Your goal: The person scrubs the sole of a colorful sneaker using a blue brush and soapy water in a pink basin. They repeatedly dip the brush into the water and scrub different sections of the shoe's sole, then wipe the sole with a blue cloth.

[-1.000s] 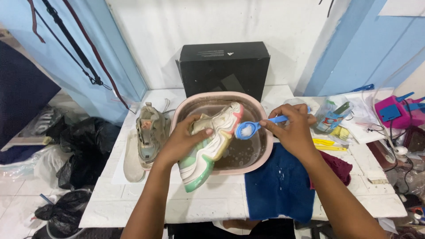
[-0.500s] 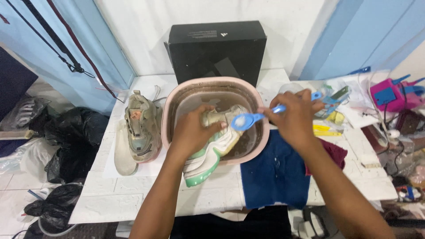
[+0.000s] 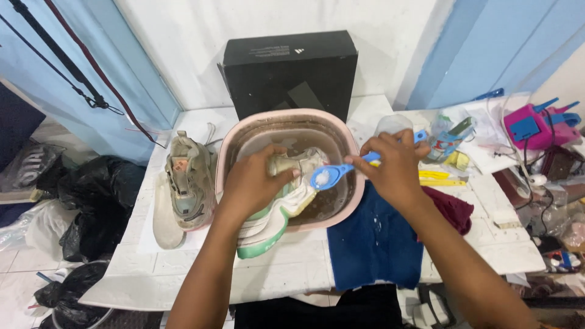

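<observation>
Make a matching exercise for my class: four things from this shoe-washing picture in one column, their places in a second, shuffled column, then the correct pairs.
Things
1. brush
2. pastel shoe
3. dirty shoe
4. black box

Places
A. behind the basin, against the wall
B. in the right hand
C. on the table, left of the basin
D. in the left hand, over the basin's near rim

Pairs: 1-B, 2-D, 3-C, 4-A
</observation>
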